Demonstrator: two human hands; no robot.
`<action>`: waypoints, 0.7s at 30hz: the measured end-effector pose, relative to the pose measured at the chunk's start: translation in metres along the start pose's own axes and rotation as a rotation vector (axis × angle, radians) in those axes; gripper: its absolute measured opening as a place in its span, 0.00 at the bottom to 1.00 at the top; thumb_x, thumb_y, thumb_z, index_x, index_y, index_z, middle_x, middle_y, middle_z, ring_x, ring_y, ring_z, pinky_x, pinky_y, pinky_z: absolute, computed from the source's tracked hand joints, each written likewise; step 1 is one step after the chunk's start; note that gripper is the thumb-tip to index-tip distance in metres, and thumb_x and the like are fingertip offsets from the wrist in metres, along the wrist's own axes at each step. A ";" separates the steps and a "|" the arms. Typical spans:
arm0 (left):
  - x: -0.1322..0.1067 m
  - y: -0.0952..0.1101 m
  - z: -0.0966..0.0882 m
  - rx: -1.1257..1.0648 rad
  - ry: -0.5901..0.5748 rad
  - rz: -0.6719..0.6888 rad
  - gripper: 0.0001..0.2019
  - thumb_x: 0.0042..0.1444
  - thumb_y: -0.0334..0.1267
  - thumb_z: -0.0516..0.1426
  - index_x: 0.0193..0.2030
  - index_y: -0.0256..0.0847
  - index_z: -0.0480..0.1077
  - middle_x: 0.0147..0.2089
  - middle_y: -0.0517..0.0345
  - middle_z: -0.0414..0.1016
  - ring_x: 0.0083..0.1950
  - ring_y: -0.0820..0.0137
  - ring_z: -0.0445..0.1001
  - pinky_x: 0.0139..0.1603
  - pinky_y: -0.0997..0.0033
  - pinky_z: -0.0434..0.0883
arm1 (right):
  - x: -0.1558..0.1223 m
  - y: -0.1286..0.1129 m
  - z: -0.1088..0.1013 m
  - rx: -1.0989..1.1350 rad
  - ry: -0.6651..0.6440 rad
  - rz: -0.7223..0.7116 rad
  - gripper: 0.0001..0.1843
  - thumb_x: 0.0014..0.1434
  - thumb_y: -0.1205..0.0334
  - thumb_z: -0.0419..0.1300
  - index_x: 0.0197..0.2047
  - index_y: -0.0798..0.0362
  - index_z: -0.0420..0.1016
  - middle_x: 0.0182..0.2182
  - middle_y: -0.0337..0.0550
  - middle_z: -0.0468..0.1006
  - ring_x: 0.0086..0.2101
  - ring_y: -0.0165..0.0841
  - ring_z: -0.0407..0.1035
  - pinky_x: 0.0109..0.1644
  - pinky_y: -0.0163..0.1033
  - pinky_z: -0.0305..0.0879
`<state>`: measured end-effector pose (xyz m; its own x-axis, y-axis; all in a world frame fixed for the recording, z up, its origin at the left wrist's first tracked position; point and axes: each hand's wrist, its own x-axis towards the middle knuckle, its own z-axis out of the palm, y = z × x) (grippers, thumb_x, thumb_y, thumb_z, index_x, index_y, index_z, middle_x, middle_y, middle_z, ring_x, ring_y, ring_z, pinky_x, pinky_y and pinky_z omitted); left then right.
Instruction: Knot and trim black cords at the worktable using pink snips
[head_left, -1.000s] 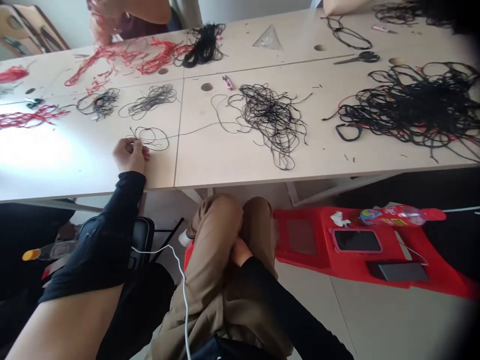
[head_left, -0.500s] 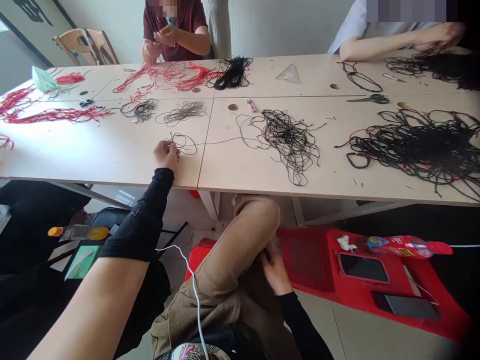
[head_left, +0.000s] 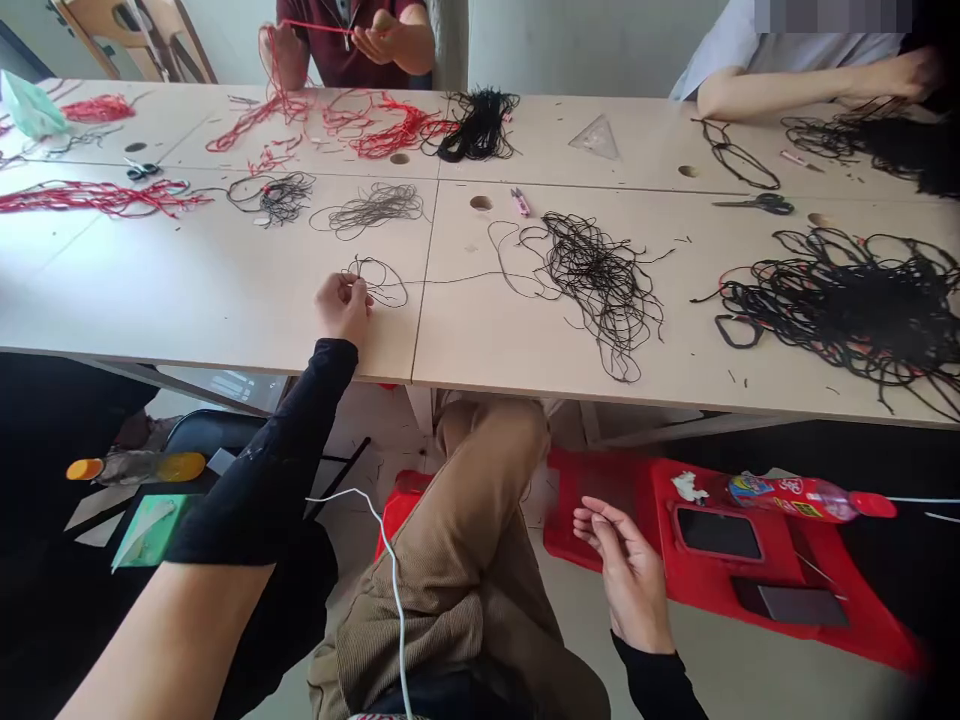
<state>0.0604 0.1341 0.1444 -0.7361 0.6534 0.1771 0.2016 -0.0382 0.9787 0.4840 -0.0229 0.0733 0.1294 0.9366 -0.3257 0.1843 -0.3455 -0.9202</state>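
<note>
My left hand (head_left: 343,308) rests at the table's front edge, its fingertips pinched on a thin black cord (head_left: 382,282). That cord forms a small loop and runs right toward a loose black cord tangle (head_left: 600,285) on the pale wooden table (head_left: 225,300). Off the table, my right hand (head_left: 626,570) hangs low above a red plastic stool (head_left: 600,510), beside my knee. Its fingers are slightly apart, and no cord shows in them.
A large black cord pile (head_left: 840,310) lies at the right, with scissors (head_left: 757,204) behind it. Red cords (head_left: 375,130) spread across the far side, where a person's hands (head_left: 379,40) work. Phones (head_left: 718,532) and a bottle (head_left: 795,498) sit on the stool.
My right hand has moved from my knee out over the red stool, its fingers spread. My left hand stays on the cord. The view has tilted slightly as my head moved.
</note>
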 end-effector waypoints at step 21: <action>-0.007 0.018 -0.015 0.085 -0.110 -0.236 0.07 0.54 0.40 0.62 0.35 0.40 0.70 0.23 0.62 0.71 0.22 0.76 0.69 0.21 0.76 0.65 | 0.078 -0.058 0.054 -0.383 0.308 -0.423 0.09 0.58 0.61 0.59 0.38 0.54 0.64 0.32 0.42 0.66 0.32 0.31 0.65 0.36 0.38 0.62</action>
<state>0.0595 0.1177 0.1621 -0.6955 0.7149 -0.0719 0.0899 0.1858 0.9785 0.4304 0.0731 0.0897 0.2325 0.9563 0.1775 0.6075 -0.0003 -0.7943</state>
